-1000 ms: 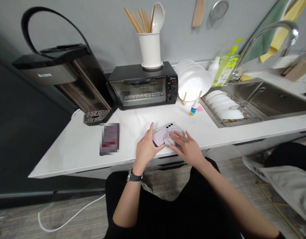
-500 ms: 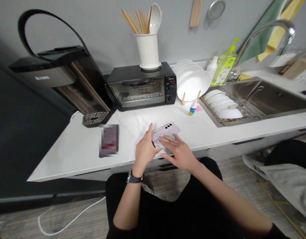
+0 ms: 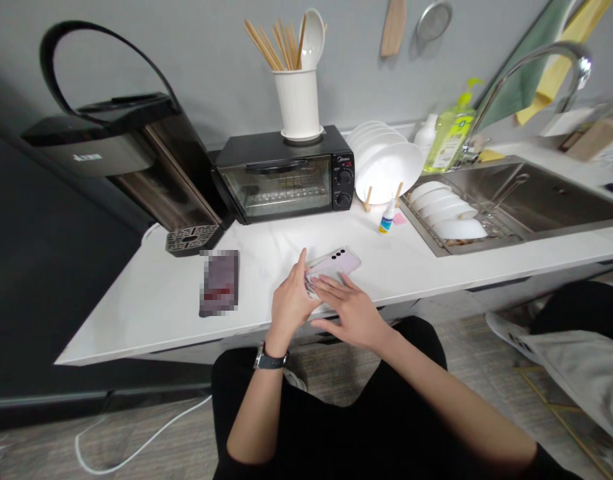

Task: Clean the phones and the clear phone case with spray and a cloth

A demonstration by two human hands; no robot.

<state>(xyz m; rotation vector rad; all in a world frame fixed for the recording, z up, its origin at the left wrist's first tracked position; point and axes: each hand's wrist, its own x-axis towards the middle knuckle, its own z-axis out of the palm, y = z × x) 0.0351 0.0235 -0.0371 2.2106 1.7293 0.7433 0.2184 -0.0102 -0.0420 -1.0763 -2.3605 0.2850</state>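
Note:
A pale pink phone (image 3: 336,262) lies face down on the white counter (image 3: 151,293), camera lenses at its far end. My left hand (image 3: 290,300) grips its near left end, thumb and fingers pinched on the edge. My right hand (image 3: 351,310) lies flat with fingers stretched out over the phone's near part, pressing what looks like a small white cloth that is mostly hidden under the fingers. A watch sits on my left wrist.
A blurred dark rectangle (image 3: 218,281) lies left of my hands. Behind stand a black toaster oven (image 3: 286,177) bearing a white utensil holder (image 3: 299,103), a black water dispenser (image 3: 131,153), stacked white plates (image 3: 386,163), a small dropper bottle (image 3: 386,217) and a sink (image 3: 526,197).
My right hand has slid leftward along the phone's back toward my left hand. The phone's far end now shows bare. My left hand has stayed in place.

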